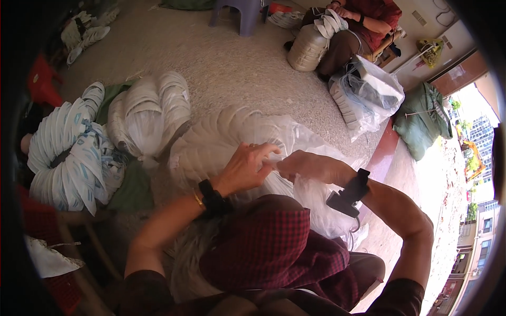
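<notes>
In front of my knees lies a large clear plastic bag (pixel 337 210) around a curved stack of nested, pale rounded pieces (pixel 211 139); their exact kind I cannot make out. My right hand (pixel 308 166) is closed on gathered plastic of the bag, its fingers pinched toward the left. My left hand (pixel 247 166) meets it at the same spot, with bent fingers closing on the plastic and the fingertips partly blurred. Both wrists wear black straps. A dark red checked cloth (pixel 258 237) covers my knee just below the hands.
Left of me sit a tied bag of similar stacks (pixel 150 113) and curling white stacks with blue marks (pixel 68 152). A person (pixel 369 26) works at the far right near a filled plastic bag (pixel 366 95) and a green sack (pixel 421 118). A purple stool (pixel 243 16) stands far off.
</notes>
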`<state>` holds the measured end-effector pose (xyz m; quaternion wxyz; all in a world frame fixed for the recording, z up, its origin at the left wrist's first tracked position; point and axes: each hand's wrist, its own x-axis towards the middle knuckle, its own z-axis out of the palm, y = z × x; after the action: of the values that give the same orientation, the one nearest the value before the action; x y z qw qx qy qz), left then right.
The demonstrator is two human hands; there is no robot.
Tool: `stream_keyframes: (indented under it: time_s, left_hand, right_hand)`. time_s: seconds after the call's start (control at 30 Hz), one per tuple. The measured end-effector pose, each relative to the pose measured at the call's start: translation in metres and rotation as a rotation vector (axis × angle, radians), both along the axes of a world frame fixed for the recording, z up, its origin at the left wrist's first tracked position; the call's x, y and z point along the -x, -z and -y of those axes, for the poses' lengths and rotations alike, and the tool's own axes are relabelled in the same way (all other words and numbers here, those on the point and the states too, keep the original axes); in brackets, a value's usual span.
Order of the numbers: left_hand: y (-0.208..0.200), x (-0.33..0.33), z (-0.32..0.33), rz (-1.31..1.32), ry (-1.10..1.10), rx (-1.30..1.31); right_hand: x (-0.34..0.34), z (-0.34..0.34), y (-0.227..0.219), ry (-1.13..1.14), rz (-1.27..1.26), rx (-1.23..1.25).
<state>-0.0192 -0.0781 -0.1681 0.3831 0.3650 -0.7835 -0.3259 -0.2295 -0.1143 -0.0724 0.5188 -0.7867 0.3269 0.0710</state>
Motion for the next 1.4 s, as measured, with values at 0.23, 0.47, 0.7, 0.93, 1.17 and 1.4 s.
stream_keyframes:
  time_s: [0.23,0.47,0.7,0.93,1.17,1.4]
  left_hand:
    - [0.006,0.008,-0.004,-0.636,0.013,-0.727]
    - [-0.001,-0.006,0.017,-0.421,0.331,-0.97]
    - [-0.022,-0.009,0.014,-0.118,0.106,-0.255]
    - [-0.031,-0.016,-0.001,-0.047,0.423,-1.388]
    - [0.005,-0.022,0.024,-0.532,0.015,-1.494]
    - [-0.017,-0.029,0.007,0.615,0.057,-0.431]
  right_hand:
    - [-0.009,-0.012,-0.029,0.843,0.575,-0.854]
    - [-0.05,0.018,0.004,-0.172,0.325,0.674]
    - [0.01,-0.016,-0.007,0.145,-0.185,0.08]
    - [0.008,-0.036,-0.019,0.546,0.047,-0.561]
    - [-0.015,-0.034,0.018,-0.084,-0.029,-0.133]
    - [-0.046,-0.034,0.048,-0.162,0.04,-0.165]
